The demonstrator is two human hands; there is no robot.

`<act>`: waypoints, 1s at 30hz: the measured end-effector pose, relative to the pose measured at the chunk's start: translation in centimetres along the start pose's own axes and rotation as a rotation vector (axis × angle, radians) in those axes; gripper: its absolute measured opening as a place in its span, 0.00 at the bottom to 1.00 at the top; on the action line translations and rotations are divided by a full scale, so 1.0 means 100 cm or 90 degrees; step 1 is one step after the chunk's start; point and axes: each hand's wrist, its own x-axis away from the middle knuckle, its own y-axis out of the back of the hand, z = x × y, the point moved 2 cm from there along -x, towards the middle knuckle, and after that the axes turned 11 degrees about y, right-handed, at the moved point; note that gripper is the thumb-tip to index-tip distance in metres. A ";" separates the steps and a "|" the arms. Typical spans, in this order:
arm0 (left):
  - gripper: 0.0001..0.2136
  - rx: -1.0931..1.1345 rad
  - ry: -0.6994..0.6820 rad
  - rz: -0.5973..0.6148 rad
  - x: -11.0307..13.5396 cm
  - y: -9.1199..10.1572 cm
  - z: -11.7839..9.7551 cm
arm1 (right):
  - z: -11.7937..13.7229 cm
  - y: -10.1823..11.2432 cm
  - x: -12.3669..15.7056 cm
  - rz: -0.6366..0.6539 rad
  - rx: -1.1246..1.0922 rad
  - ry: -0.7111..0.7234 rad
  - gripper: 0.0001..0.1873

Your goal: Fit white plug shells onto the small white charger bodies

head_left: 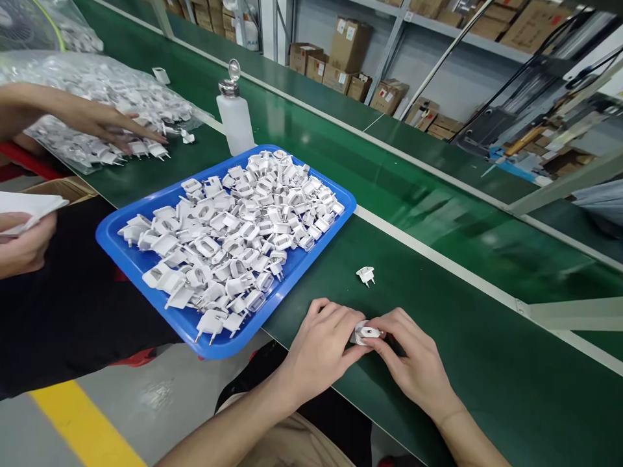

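Observation:
A white plug adapter (366, 333) is pinched between my two hands just above the green worktop (438, 305). My left hand (325, 344) grips its left side with closed fingers. The thumb and fingertips of my right hand (413, 360) close on its right end, by a pin. Beyond my hands another white plug adapter (365, 275) lies on its own, its two pins toward me. To the left, a blue tray (214, 350) is heaped with white plug adapters of the same sort.
A co-worker's hand (97, 120) reaches over a clear plastic bag (131, 81) of adapters; another hand (29, 246) holds white pieces. A pump bottle (236, 123) stands behind the tray. A white rail (438, 256) borders the green conveyor belt (389, 185). Cartons (350, 42) fill the shelves.

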 end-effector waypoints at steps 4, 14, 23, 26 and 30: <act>0.07 0.003 0.005 0.003 -0.001 0.001 0.000 | 0.000 -0.001 -0.001 0.004 -0.017 -0.029 0.03; 0.06 -0.026 -0.005 -0.010 -0.002 -0.003 0.004 | 0.010 -0.004 -0.008 0.048 0.025 -0.029 0.09; 0.27 -0.021 0.025 -0.056 0.002 0.000 0.006 | -0.031 0.080 0.061 -0.103 0.239 -0.318 0.26; 0.23 -0.006 0.011 -0.055 0.002 -0.001 0.008 | -0.047 0.146 0.119 -0.235 0.333 -0.519 0.36; 0.21 0.021 0.012 -0.069 0.003 0.000 0.010 | -0.041 0.199 0.149 -0.325 0.464 -0.592 0.33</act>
